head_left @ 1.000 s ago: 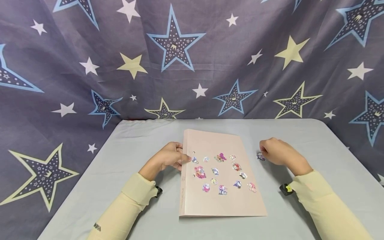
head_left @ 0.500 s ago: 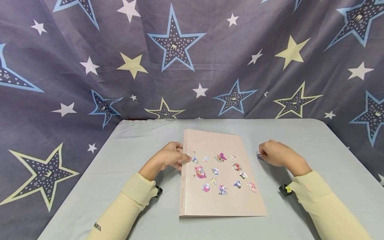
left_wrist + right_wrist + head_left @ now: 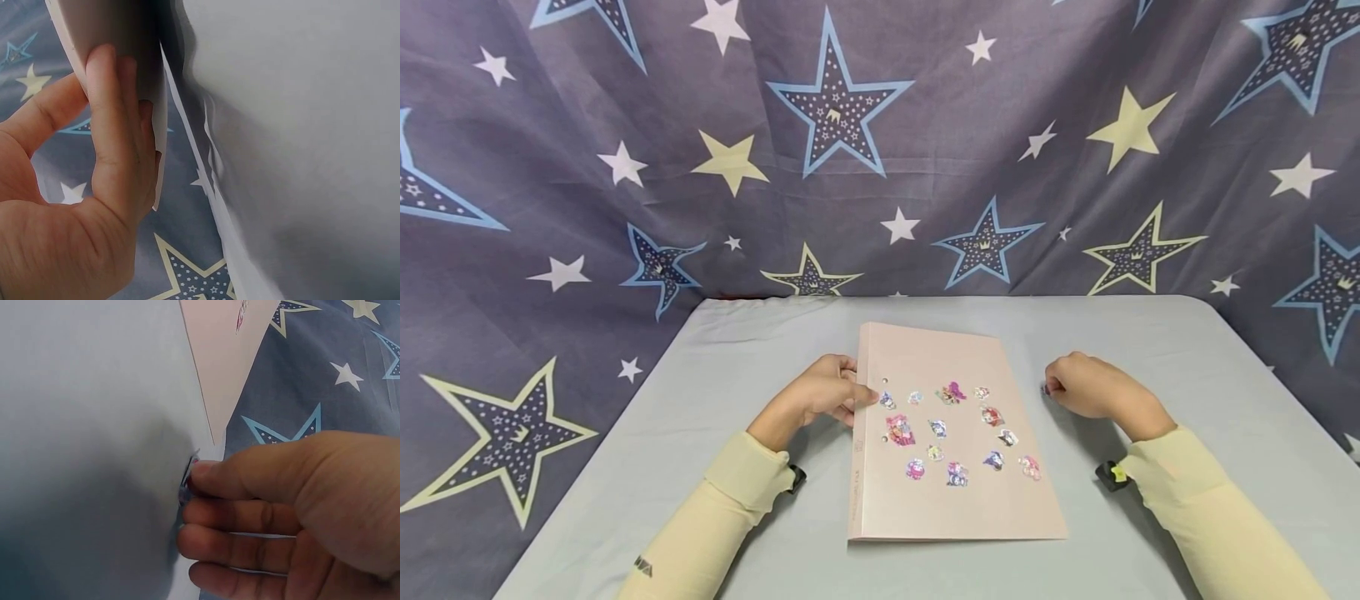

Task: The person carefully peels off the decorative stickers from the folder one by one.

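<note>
A pale pink file folder (image 3: 955,512) lies on the table with its spine toward my left hand (image 3: 822,392). That hand grips the spine edge, thumb on the cover and fingers along the side; in the left wrist view the fingers (image 3: 109,131) lie flat along the folder's spine. To the right of the folder, my right hand (image 3: 1093,387) pinches a small shiny sticker (image 3: 186,481) between thumb and fingers, close over the tabletop. Most of this sticker is hidden behind the fingers. Several colourful cartoon stickers (image 3: 900,430) are spread over the folder's cover.
A light grey cloth covers the table (image 3: 760,342). Behind it hangs a dark curtain (image 3: 925,167) with a star pattern. A dark band (image 3: 1111,475) with a yellow piece sits at the right cuff.
My right hand has shifted slightly left, toward the folder, and a little nearer to me; less of the sticker shows beside the fingers. The left hand and the folder stay in place.
</note>
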The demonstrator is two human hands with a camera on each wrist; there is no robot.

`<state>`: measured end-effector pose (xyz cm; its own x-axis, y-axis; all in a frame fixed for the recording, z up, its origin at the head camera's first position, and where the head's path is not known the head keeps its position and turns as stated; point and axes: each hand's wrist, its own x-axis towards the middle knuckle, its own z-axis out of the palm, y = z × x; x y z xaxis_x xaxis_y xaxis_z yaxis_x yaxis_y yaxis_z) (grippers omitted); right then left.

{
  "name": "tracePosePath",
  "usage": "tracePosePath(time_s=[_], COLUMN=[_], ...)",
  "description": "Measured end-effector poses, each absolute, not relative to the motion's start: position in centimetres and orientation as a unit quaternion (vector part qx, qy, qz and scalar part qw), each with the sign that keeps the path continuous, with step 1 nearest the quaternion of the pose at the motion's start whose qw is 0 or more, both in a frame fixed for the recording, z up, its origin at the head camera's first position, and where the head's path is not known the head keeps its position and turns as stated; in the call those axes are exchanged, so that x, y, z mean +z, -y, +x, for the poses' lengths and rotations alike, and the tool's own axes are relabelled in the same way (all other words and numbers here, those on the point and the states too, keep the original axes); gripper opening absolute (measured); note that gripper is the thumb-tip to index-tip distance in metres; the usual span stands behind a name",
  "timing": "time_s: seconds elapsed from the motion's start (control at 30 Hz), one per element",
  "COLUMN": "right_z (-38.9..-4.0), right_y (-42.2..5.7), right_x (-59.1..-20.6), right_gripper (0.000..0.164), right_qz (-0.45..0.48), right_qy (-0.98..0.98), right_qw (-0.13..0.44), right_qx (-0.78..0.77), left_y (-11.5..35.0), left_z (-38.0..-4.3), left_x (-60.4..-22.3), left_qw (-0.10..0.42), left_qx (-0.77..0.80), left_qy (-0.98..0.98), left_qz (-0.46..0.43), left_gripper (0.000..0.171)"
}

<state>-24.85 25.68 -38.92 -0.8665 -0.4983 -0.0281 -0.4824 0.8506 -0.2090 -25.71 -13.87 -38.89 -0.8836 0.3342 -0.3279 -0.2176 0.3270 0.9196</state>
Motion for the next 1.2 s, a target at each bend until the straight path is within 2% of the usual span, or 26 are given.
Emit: tracePosePath(time_s=[0.23, 0.77, 1.2], right_z=[-24.7, -23.4, -21.9], right_y=[-25.2, -22.7, -20.7], right_x=[-38.9, -38.0, -37.4], right_gripper=[0.033, 0.032, 0.027], right_qz=[-0.253, -0.286, -0.287], right_qy=[-0.962, -0.954, -0.952], right_qw=[0.037, 0.018, 0.061], right_qx=[-0.095, -0.092, -0.086], left_y=[14.0, 13.9, 13.9], left_z=[-25.8, -25.7, -25.7], left_x=[-39.1, -38.9, -38.9], left_qw=[0.239, 0.241, 0.24], left_qx=[0.578, 0.58, 0.577], left_qy=[-0.779, -0.778, -0.78], left_qz=[0.039, 0.038, 0.038], left_gripper=[0.044, 0.043, 0.042])
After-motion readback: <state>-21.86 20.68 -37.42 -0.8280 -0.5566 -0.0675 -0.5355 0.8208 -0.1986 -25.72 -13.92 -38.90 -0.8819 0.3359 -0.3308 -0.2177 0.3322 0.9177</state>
